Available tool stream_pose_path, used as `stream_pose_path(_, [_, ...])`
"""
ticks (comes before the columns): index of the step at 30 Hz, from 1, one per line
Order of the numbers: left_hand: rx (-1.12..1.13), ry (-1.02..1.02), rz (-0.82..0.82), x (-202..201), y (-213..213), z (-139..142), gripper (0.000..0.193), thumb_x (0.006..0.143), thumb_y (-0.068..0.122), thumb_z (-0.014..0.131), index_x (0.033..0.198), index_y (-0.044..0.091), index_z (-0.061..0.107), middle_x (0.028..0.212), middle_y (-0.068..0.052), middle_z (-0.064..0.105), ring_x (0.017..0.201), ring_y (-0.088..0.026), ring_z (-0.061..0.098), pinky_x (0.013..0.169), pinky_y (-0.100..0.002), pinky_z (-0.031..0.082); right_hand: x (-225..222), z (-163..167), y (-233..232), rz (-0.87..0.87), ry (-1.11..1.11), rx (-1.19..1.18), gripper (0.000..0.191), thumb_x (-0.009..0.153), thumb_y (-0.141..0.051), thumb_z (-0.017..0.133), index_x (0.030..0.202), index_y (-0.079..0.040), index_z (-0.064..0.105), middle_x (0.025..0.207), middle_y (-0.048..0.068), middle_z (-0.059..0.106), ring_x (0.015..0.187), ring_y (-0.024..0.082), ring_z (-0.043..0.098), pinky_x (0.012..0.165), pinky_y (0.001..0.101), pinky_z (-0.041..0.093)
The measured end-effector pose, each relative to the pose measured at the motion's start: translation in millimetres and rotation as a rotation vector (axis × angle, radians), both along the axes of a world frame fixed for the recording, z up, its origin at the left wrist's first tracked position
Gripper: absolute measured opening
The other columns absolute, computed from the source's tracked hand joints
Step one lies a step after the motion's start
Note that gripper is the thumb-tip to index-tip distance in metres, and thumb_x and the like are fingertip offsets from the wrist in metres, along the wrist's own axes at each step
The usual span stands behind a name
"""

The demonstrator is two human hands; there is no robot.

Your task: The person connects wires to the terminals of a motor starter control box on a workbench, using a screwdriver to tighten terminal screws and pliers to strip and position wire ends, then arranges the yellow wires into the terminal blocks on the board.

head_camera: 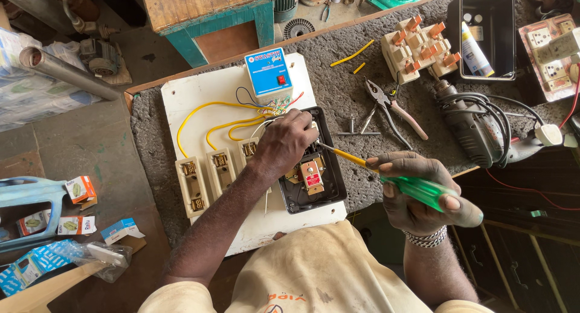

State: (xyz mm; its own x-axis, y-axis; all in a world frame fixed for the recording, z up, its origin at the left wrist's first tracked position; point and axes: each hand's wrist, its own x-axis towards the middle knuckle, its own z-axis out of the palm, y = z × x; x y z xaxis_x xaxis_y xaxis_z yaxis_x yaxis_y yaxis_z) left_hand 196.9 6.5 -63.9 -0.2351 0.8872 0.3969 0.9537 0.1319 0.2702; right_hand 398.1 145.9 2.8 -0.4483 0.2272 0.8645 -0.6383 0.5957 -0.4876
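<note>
On a gritty grey workbench (356, 102), right hand (423, 192) grips a screwdriver (386, 174); left hand (284, 141) seemingly pinches wires

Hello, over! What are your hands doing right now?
Left hand on black switch box. Right hand grips green-handled screwdriver, tip at box. Yellow wires close by.

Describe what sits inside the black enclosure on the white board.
Inside the black enclosure a beige switch unit with a red label shows, with the screwdriver tip reaching in. The left hand covers the upper part, hiding where the yellow wires end.
</note>
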Motion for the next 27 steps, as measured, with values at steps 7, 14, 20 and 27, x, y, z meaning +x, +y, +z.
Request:
stream_pose_path(7, [0.033,-0.075,-0.015,-2.4,-2.2,-0.3,0.011,0.083,-0.004,0.066,0.081,0.006,0.070,0.089,-0.008,0.063,0.094,-0.024,0.066,0.080,-0.038,0.059,3.8,-2.4,-2.7,0.036,-0.006,-0.058,0.077,0.088,0.014,0.067,0.138,-0.039,0.041,0.114,0.016,0.066,0.095,0.036,0.075,0.079,0.0479,0.070])
stream_pose_path(14, [0.066,-0.063,-0.010,-2.0,-3.2,-1.8,0.011,0.082,-0.004,0.066,0.080,0.006,0.070,0.086,-0.008,0.063,0.092,-0.025,0.067,0.078,-0.039,0.058,9.4,-6.4,4.1,-0.060,0.048,0.005,0.077,0.082,0.006,0.075,0.139,-0.034,0.044,0.112,0.017,0.058,0.092,0.037,0.076,0.069,0.0399,0.064])
stream_pose_path(20, [0.052,-0.071,-0.005,-2.0,-2.6,-4.2,0.011,0.085,-0.003,0.066,0.081,0.006,0.071,0.084,-0.008,0.063,0.090,-0.024,0.067,0.076,-0.038,0.059,11.6,-2.4,8.0,0.101,0.031,-0.027,0.064,0.090,-0.002,0.070,0.143,-0.033,0.050,0.113,0.019,0.066,0.098,0.041,0.076,0.080,0.0525,0.065])
stream_pose_path(27, [0.021,-0.077,-0.052,-6.6,-4.6,-1.9,0.013,0.083,-0.005,0.065,0.084,0.006,0.072,0.088,-0.008,0.065,0.094,-0.024,0.067,0.079,-0.037,0.059,13.3,7.4,-4.2,0.198,-0.063,-0.083,0.059,0.091,-0.005,0.070,0.138,-0.038,0.055,0.119,0.021,0.067,0.116,0.046,0.067,0.095,0.0597,0.062])
